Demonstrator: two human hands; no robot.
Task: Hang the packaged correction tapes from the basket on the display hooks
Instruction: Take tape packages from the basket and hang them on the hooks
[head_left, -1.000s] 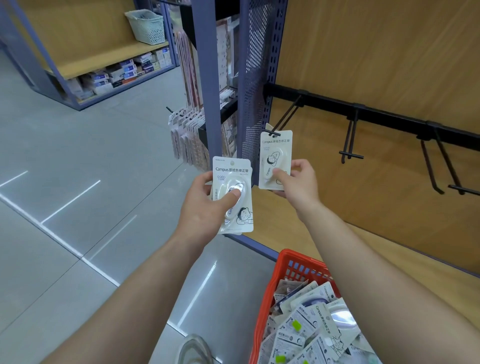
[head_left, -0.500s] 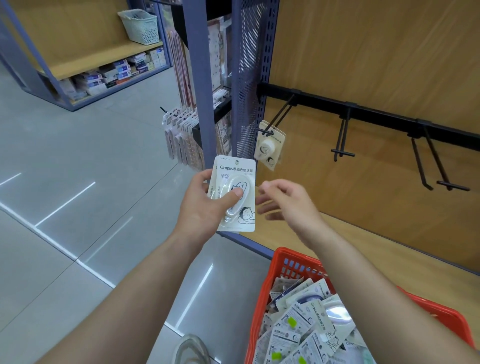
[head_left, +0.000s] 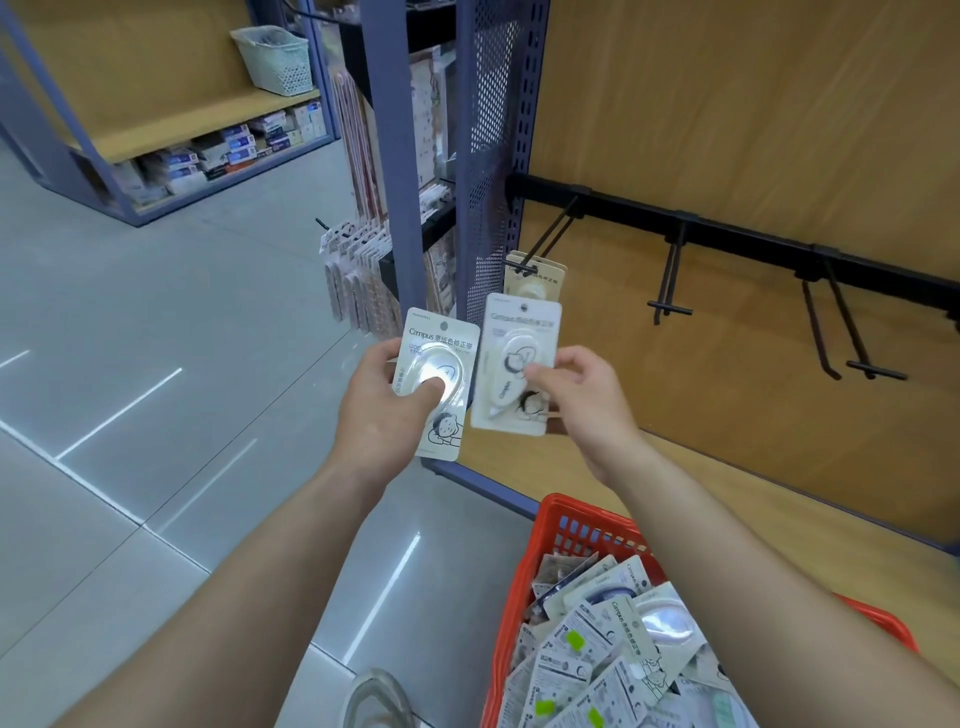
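Observation:
My left hand (head_left: 382, 410) grips a packaged correction tape (head_left: 441, 379), thumb on its clear blister. My right hand (head_left: 582, 400) pinches a second packaged correction tape (head_left: 517, 358) upright, just below the leftmost display hook (head_left: 545, 241). That hook carries hung packages (head_left: 535, 278). Two more black hooks, the middle hook (head_left: 672, 275) and the right hook (head_left: 841, 322), stick out bare from the black rail (head_left: 727, 234). The red basket (head_left: 566, 530) at the bottom holds several packaged tapes (head_left: 613, 654).
A blue perforated upright (head_left: 488, 130) borders the wooden back panel (head_left: 753, 104) on the left. Hanging goods (head_left: 358, 275) fill the neighbouring rack. Across the tiled floor (head_left: 156, 364) stands a shelf with boxes (head_left: 228, 150) and a pale basket (head_left: 275, 60).
My right hand let go of a package on the leftmost hook, came back to my left hand and took another package, now raised towards that hook. The left hand stayed put.

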